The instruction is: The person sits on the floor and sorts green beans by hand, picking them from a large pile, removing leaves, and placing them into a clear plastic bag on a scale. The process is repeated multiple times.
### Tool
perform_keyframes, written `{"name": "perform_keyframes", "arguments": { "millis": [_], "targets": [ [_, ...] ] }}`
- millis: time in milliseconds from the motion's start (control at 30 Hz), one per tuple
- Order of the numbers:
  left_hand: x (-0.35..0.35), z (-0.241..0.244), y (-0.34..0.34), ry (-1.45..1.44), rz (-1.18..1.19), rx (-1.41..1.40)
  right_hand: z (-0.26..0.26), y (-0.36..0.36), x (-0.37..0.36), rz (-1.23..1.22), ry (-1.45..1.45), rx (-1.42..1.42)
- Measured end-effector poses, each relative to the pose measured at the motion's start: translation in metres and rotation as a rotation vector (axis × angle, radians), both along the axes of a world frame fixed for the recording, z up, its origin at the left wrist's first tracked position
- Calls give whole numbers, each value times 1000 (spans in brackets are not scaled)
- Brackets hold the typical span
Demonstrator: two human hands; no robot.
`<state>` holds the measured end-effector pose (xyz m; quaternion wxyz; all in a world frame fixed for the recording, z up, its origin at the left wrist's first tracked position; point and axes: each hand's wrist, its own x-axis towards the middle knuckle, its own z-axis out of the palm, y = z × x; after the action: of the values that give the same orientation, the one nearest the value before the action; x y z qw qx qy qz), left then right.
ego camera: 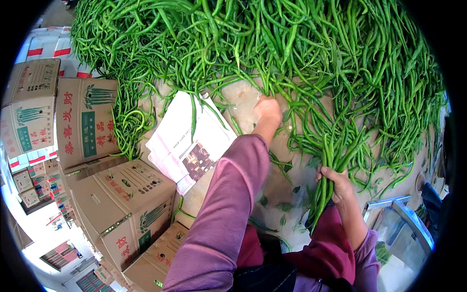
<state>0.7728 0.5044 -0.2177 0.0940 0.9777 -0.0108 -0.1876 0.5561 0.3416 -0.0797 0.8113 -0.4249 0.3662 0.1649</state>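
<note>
A big heap of long green chili peppers (255, 40) fills the upper part of the view. My left hand (268, 108) reaches to the lower edge of the heap, its fingers closed around the ends of a few peppers (267, 84); the fingertips are partly hidden. On the right, my right hand (335, 180) grips a bunch of long green peppers (324, 189) around its middle, close above my knee. More peppers (313, 127) lie loose between the two hands. A printed paper sheet (204, 124) lies left of my left forearm, with several peppers across it.
Cardboard boxes (120, 197) with printed pepper pictures stand at the left, more behind them. A metal-framed clear container or panel (397, 222) is at the lower right. Fallen leaves (284, 206) and stray peppers lie on the brown ground covering (237, 96).
</note>
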Motion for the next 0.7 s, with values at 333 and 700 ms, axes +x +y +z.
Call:
{"name": "perform_keyframes", "arguments": {
  "millis": [333, 700],
  "targets": [
    [21, -2, -5, -237, 365, -325, 4, -15, -5, 19, -7, -28],
    [-60, 71, 72, 604, 603, -1109, 7, -24, -10, -57, -35, -24]
  ]
}}
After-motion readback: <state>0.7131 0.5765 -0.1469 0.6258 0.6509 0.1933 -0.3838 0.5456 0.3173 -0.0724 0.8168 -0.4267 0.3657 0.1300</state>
